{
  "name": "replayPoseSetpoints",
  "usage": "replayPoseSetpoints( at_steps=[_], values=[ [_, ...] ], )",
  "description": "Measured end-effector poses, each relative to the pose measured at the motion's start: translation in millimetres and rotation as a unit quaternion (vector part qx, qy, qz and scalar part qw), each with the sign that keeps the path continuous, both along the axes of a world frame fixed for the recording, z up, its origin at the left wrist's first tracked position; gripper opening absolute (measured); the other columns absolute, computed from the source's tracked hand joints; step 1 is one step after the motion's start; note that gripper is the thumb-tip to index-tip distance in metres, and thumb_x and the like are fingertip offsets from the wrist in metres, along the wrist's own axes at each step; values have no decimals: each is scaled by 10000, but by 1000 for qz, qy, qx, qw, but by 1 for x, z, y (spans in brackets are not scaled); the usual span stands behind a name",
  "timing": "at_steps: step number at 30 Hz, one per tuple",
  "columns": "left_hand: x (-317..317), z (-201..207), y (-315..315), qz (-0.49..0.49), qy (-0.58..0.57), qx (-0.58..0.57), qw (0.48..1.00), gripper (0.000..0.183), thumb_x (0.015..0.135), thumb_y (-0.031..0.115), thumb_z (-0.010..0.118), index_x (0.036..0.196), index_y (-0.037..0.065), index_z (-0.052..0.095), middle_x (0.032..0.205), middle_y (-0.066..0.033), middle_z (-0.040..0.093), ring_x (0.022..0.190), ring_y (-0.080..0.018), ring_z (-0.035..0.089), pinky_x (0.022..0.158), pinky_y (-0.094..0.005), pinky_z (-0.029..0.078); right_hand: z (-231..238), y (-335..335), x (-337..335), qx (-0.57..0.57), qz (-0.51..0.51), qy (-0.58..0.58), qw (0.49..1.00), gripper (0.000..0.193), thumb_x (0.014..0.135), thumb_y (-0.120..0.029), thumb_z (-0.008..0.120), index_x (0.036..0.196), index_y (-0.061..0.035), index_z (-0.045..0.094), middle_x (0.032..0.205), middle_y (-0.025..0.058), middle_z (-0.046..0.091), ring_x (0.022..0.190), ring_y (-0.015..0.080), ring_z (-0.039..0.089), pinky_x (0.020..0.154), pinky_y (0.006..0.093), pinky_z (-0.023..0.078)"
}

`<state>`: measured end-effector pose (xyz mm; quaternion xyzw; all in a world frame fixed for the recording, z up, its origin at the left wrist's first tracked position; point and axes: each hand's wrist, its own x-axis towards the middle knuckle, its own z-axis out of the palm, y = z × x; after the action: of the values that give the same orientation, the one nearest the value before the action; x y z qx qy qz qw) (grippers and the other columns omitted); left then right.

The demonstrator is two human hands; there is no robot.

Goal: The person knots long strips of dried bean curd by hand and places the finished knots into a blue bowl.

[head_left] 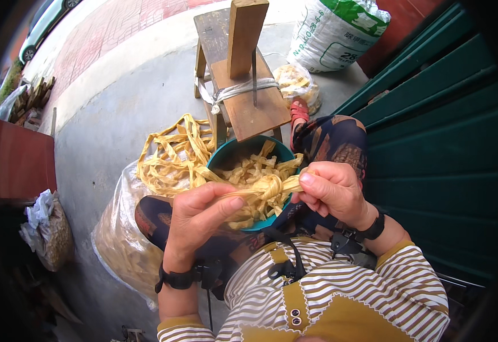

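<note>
Between my two hands a yellow strip with a knot (270,186) in its middle is stretched above a teal basin (217,157). My left hand (204,208) pinches the strip left of the knot, thumb on top. At the other end my right hand (333,191) grips it between thumb and curled fingers. Short knotted yellow pieces (249,171) fill the basin below, partly hidden by my hands. Left of the basin, long loose yellow strips (175,154) lie heaped on a clear plastic sack (124,228). What the strips are made of is unclear.
A wooden bench (217,40) with an upright block and a board tied on by white cloth stands just beyond the basin. Behind it are a small filled plastic bag (300,85) and a large white-green sack (337,37). Dark green slatted panels (431,131) close off the right; another bag (50,233) sits far left.
</note>
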<state>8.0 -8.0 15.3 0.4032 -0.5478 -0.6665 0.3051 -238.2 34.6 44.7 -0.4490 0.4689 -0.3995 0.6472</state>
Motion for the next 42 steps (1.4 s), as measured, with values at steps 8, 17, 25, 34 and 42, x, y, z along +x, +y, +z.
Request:
replayPoseSetpoints(
  at_steps=[8,17,25,34,42],
  values=[
    [-20,9,-10,-22,-101,-308,946,186,758,87,721,925,24,669,720,-117,630,609,-226,622,543,-283,475,1,-32,-26,-153,55,127,979,423,971,-363,476,924,26,633,784,63,631,745,115,589,664,239,454],
    [-25,41,-7,-116,-124,-530,831,259,642,72,745,879,59,643,591,-32,554,482,-186,552,433,-289,394,22,-61,-9,192,481,-33,855,307,1005,-284,394,1036,-22,550,756,34,602,614,93,580,567,236,479],
    [-4,22,-24,-120,-128,-437,882,139,687,110,776,767,58,674,542,-46,565,451,-182,552,452,-263,405,3,-45,-31,81,424,72,899,390,997,-377,390,841,-44,519,638,20,491,579,105,481,552,281,415],
    [-58,-9,-114,85,-128,-132,979,205,847,176,699,869,-23,653,724,18,604,671,-49,521,597,-189,415,-23,-124,-31,-266,27,397,878,229,892,-259,563,916,-31,574,714,119,609,638,222,616,596,325,476],
    [-55,-33,-125,178,-273,-268,907,186,838,189,685,813,7,658,571,-38,581,530,-82,515,504,-244,422,-46,-138,-46,-173,-81,508,840,243,852,-280,626,773,-50,628,756,142,618,679,301,625,607,335,481]
  ],
)
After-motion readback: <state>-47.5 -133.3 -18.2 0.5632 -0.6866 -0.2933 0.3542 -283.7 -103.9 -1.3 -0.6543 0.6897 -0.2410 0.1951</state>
